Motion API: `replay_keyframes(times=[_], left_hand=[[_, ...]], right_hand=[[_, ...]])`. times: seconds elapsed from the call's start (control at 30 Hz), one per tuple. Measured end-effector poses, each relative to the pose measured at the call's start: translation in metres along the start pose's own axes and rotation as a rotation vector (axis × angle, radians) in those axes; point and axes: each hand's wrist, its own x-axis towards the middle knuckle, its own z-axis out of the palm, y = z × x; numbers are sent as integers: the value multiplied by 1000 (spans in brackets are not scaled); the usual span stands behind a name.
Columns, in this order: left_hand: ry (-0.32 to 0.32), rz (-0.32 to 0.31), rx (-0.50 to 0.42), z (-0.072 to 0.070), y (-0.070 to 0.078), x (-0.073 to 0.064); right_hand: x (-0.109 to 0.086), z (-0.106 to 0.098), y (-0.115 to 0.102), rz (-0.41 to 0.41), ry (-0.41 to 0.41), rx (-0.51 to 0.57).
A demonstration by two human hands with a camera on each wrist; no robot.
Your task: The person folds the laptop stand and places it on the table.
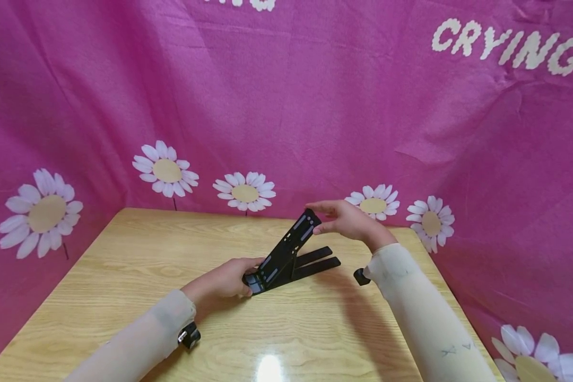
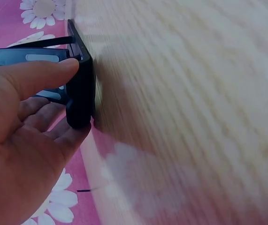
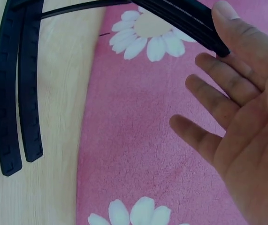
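Note:
A black folding stand (image 1: 280,255) is propped up over the wooden table, its padded back plate tilted up to the right. Two notched legs (image 3: 29,93) run out from under the plate, and a thin strut links them to it. My left hand (image 1: 226,277) grips the lower lip of the stand, thumb (image 2: 54,72) on one side and fingertips against the lip's end. With thumb and index finger my right hand (image 1: 346,220) pinches the plate's top end. Its other fingers (image 3: 209,98) spread loosely, away from the plate.
The light wooden table (image 1: 138,254) ends at the back against a pink cloth (image 1: 277,106) printed with white daisies. More of this cloth hangs at both sides. Small black wrist devices (image 1: 189,335) sit at both cuffs.

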Motion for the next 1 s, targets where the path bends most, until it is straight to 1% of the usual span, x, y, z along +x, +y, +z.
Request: replay_keyframes(times=[0.07,0.27,0.37,0.43,0.57,0.73,0.8,0.87,0.97,1.0], left_hand=[[-10,8,-7,-1,-1,0],[-37,64,-18,-6,-5,3],[-52,64,-40,-8,-7,4],[-55,66,-44,-8,-8,5],[-66,66,-62,-6,-9,7],[-72,56,-71,-5,-12,6],[-76,48,-94,-6,-12,4],[-81,39,-133,-8,-13,2],[-96,23,-227,-10,-13,1],[-98,25,-240,-11,-14,2]], right_hand=[[-3,1,0,9,19,1],[-9,6,-1,19,68,6],[-12,7,-2,21,78,19],[-13,8,0,8,80,27],[-14,9,8,-13,75,95],[-12,16,17,-21,58,247],[-12,19,18,-20,62,296],[-12,21,19,-19,76,328],[-13,24,19,-17,94,367],[-13,24,18,-14,99,377]])
